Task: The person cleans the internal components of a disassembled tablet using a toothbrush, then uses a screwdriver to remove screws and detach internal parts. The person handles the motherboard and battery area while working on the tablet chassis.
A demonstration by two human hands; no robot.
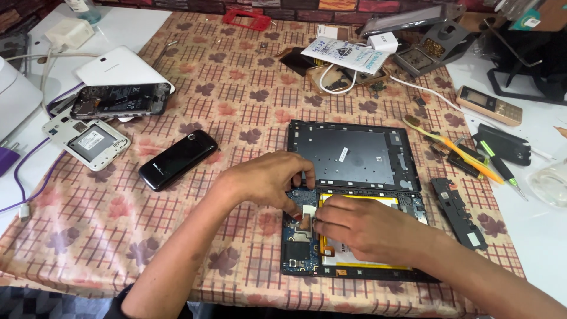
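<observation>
An opened tablet (354, 236) lies in front of me on a patterned cloth, showing its blue circuit board (298, 248) and yellow-edged battery (360, 201). My left hand (269, 180) rests on the board's upper left part, fingertips pinched on a small piece by the metal shield. My right hand (366, 227) lies over the battery, its fingertips pressed against the same spot on the board. The tablet's dark back frame (351, 155) lies flat just beyond the hands. What the fingertips pinch is too small to make out.
A black phone (178, 159) lies to the left, with an opened white phone (88, 140) and another dismantled tablet (118, 97) further left. A black plastic strip (459, 212), an orange-handled brush (452, 150) and a green tool (501, 168) lie to the right. Cables and chargers crowd the far edge.
</observation>
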